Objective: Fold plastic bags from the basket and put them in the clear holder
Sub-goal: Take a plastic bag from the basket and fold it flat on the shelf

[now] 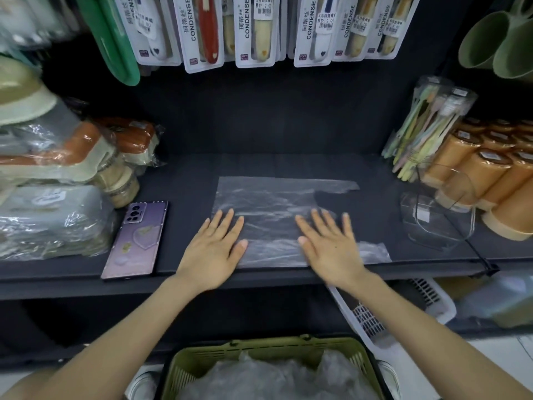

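Both hands — left, right — press flat, fingers straight, on a clear, crinkled bag (mid-frame), long axis left-right, handles pointing right.

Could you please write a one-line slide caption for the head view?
Both hands, left and right, press a clear bag flat on the dark shelf, basket below, holder at right.

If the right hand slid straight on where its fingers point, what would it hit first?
Nothing stands in its line: the right hand lies flat on the plastic bag, and beyond it only bare shelf shows, up to the dark back panel, I think.
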The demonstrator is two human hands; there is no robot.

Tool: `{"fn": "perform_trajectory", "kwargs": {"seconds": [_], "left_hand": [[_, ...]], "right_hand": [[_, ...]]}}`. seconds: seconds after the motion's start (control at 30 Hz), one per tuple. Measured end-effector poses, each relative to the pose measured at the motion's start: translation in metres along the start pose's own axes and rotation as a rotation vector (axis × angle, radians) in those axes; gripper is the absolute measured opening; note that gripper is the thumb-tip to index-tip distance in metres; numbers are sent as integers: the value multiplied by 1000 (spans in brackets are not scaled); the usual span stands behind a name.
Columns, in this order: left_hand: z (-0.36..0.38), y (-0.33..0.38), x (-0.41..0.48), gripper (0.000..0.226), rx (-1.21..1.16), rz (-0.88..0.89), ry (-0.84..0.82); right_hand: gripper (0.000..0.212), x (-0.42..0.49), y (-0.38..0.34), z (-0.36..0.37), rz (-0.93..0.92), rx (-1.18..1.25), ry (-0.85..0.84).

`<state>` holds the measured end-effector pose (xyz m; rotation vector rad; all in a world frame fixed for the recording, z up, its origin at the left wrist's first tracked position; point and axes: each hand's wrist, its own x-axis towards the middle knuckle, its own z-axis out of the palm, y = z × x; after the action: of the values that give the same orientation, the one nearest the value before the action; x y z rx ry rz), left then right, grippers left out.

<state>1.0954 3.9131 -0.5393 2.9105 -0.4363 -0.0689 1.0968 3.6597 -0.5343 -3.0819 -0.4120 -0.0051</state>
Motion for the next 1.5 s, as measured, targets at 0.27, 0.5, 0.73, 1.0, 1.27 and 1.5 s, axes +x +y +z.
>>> {"fn": "perform_trajectory", "kwargs": {"seconds": [0.27, 0.5, 0.73, 1.0, 1.27, 1.5], "left_hand": [[-13, -7, -2, 57, -552, -33, 65], [-22, -16, -41, 42, -614, 175, 227], [-17, -21, -63, 64, -416, 361, 168], [-39, 4, -50, 15, -882, -28, 216], [-42, 14, -25, 21, -1116, -314, 199], [-37, 2, -11, 12, -998, -465, 283]], "right_hand": [[46, -27, -3, -22, -366, 171, 332], [27, -39, -13, -4, -421, 237, 392], [19, -60, -16, -30, -204, 543, 285], [27, -43, -5, -90, -93, 875, -158], [20, 5, 0, -109, -37, 752, -279], [14, 67, -11, -88, -30, 608, -296]]}}
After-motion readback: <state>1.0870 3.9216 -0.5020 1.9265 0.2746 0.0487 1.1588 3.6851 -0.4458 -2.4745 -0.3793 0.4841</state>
